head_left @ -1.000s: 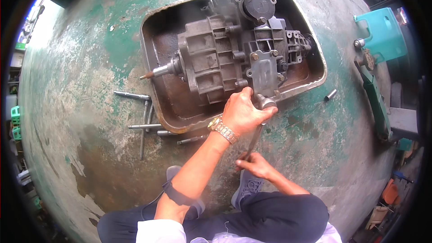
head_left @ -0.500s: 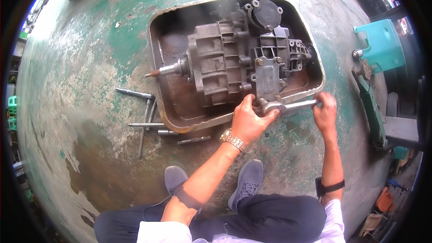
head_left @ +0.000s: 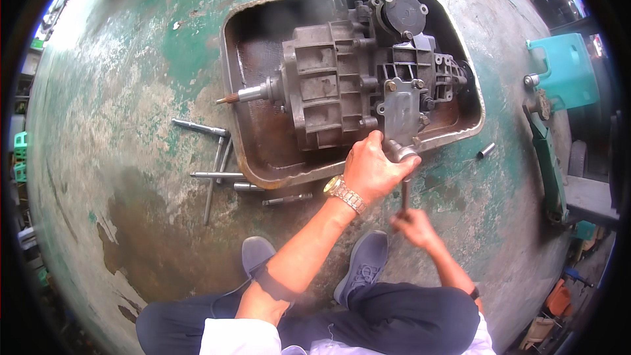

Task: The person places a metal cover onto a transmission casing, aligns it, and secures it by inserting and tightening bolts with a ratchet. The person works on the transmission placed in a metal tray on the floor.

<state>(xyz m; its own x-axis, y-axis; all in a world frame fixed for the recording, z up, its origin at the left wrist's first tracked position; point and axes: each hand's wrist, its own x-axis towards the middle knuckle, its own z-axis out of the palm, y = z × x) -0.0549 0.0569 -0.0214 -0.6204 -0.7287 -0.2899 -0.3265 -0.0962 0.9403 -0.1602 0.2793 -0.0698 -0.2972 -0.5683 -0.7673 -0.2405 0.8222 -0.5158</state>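
Observation:
A grey metal gearbox (head_left: 322, 85) lies on its side in a shallow metal pan (head_left: 282, 176), its splined shaft (head_left: 246, 94) pointing left. At its near side, by a flat grey plate (head_left: 401, 108), is the head of a ratchet wrench (head_left: 399, 151). My left hand (head_left: 376, 167) is closed around that head, thumb on the right. Its socket end is mostly hidden by the hand and cannot be made out clearly. My right hand (head_left: 414, 227), a little blurred, grips the lower end of the ratchet's handle (head_left: 405, 192), which points back toward me.
Left of the pan's near corner lie a T-handle wrench (head_left: 209, 174), sockets and extension bars (head_left: 287, 199). A single socket (head_left: 486, 150) lies right of the pan. Farther right stand a turquoise plastic stool (head_left: 565, 69) and a green floor jack (head_left: 547, 164).
My right hand has swung the ratchet handle from pointing right to pointing toward me. My left hand stays on the ratchet head. The whole view has shifted slightly.

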